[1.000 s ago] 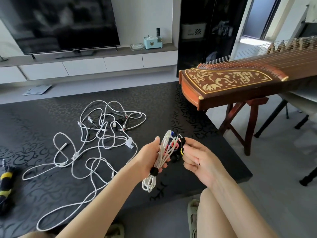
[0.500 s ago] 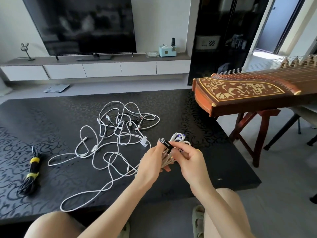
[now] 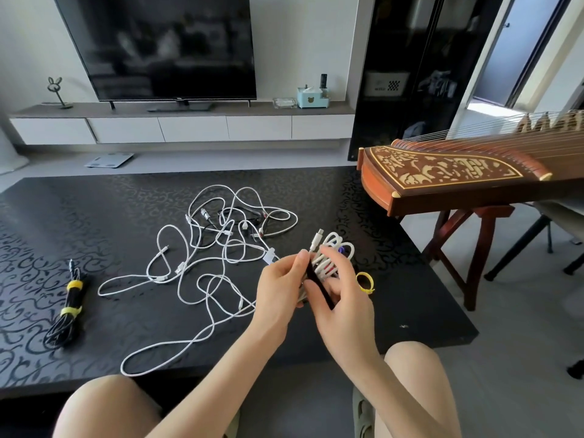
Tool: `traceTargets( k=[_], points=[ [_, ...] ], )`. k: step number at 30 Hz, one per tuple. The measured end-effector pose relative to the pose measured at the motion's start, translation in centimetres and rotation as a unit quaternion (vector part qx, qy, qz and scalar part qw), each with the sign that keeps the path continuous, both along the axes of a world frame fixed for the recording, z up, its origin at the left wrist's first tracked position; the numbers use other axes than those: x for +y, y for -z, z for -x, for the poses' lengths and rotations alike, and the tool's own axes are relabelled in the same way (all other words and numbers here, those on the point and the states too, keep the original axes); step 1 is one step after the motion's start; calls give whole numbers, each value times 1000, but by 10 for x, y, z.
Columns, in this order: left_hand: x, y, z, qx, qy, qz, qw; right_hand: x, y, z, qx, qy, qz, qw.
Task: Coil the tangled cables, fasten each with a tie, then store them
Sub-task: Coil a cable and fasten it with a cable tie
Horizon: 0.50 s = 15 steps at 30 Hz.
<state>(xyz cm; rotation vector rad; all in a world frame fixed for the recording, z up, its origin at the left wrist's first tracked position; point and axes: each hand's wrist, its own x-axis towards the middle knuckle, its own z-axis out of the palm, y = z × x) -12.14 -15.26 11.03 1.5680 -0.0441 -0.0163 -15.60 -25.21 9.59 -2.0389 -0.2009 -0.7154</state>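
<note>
The coiled white cable (image 3: 332,255) was up off the surface, held between both hands above the near right part of the table (image 3: 94,216), its loops fanning out at the top with one plug sticking upward. A black tie (image 3: 317,284) ran slantwise across the bundle. The left hand (image 3: 277,292) was wrapped around the coil from the left, its thumb pressed at the upper end of the strap, while the right hand (image 3: 346,303) had its fingers curled behind the loops and its thumb pinching the lower stretch of the tie. Just beside the right hand, a yellow tie (image 3: 365,281) lay on the tabletop curled into a ring. Left of the hands sprawled the tangle of white cables (image 3: 218,257), with a few darker leads mixed in at its far side and one long loop trailing toward the near edge. Well apart from it, near the left end, lay a black cable (image 3: 67,309) bundled and bound by two yellow bands. To the right, a wooden zither (image 3: 448,175) rested on its stand, and against the far wall a television (image 3: 158,45) stood on a low white console (image 3: 189,128), which also carried a pale blue tissue box (image 3: 311,98)
</note>
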Motion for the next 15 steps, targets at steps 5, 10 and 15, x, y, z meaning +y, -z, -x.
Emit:
traceTargets(
  k=[5, 10, 15],
  points=[
    [9, -5, 2, -17, -20, -16, 1000, -24, 6, 14, 58, -48, -78, 994],
    [12, -5, 10, -49, 49, -36, 997, -41, 0, 14, 164, -84, -131, 974],
    [21, -9, 24, -79, 154, -94, 980, -60, -16, 12, 140, -135, -81, 978]
  ],
)
